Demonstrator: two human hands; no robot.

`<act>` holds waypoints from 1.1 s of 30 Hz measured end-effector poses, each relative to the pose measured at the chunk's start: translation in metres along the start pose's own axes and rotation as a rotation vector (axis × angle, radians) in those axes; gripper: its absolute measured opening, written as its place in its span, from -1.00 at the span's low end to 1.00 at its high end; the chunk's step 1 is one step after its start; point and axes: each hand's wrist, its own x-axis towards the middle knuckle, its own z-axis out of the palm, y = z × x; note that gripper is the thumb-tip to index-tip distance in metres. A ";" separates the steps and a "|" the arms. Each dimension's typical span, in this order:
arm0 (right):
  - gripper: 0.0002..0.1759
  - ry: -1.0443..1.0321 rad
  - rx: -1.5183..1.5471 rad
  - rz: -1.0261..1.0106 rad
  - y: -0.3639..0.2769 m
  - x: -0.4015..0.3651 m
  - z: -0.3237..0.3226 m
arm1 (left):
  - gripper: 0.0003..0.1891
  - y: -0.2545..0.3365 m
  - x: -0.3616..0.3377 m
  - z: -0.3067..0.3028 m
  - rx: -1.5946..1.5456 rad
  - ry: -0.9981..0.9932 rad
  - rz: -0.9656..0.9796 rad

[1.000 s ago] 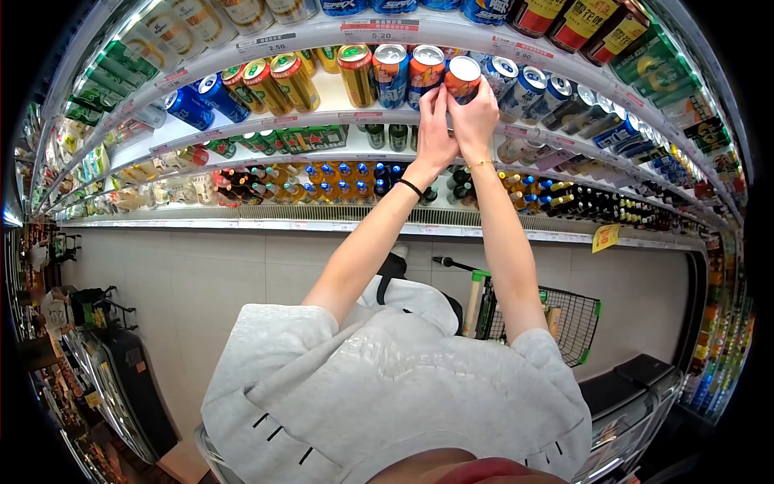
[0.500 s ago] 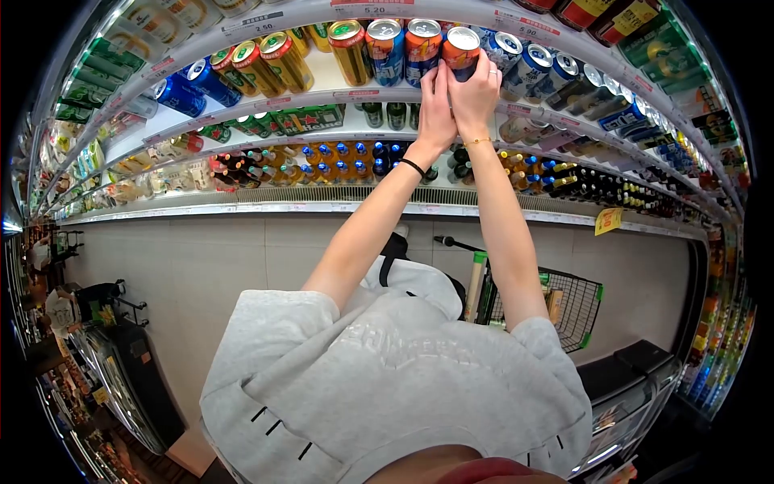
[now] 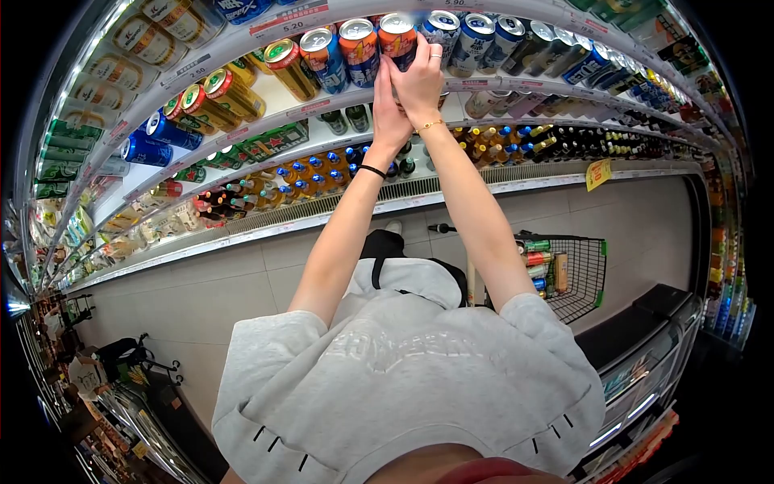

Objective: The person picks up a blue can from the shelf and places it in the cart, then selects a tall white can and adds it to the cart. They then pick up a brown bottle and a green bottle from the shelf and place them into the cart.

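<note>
An orange-and-blue drink can (image 3: 397, 34) stands upright at the shelf's front edge, with both my hands against it. My right hand (image 3: 421, 85) curls around its right side, wearing a ring and a thin bracelet. Against its lower left front lie the long, close-set fingers of my left hand (image 3: 390, 117), which has a black band at the wrist. Immediately left is a matching orange can (image 3: 359, 50), then a blue-and-orange can (image 3: 324, 60) and a gold can with a red-and-green top (image 3: 290, 68). A white-and-blue can (image 3: 440, 39) is just to the right.
Lower shelves hold a row of green bottles (image 3: 356, 118) and blue-capped bottles (image 3: 310, 173). A wire shopping cart (image 3: 588, 274) with several cans and packages stands on the floor (image 3: 322, 256) to my right. A yellow sign (image 3: 597, 173) hangs from the shelf base.
My view has turned, so the shelf now slants and the cans appear further left. Both hands stay at the same can. More of the cart's contents show.
</note>
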 end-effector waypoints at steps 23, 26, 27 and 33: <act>-0.87 -0.074 0.160 0.162 0.021 -0.114 -0.114 | -0.56 0.010 -0.067 0.016 0.026 0.023 -0.048; -0.83 -0.110 0.006 0.253 0.059 -0.181 -0.176 | -0.71 0.031 -0.114 0.046 0.001 -0.251 0.018; -0.81 -0.111 -0.043 0.295 0.070 -0.207 -0.200 | -0.72 0.040 -0.130 0.057 -0.026 -0.382 0.087; -0.78 -0.266 -0.380 0.618 0.083 -0.378 -0.336 | -0.65 0.064 -0.194 0.114 -0.204 -1.135 0.595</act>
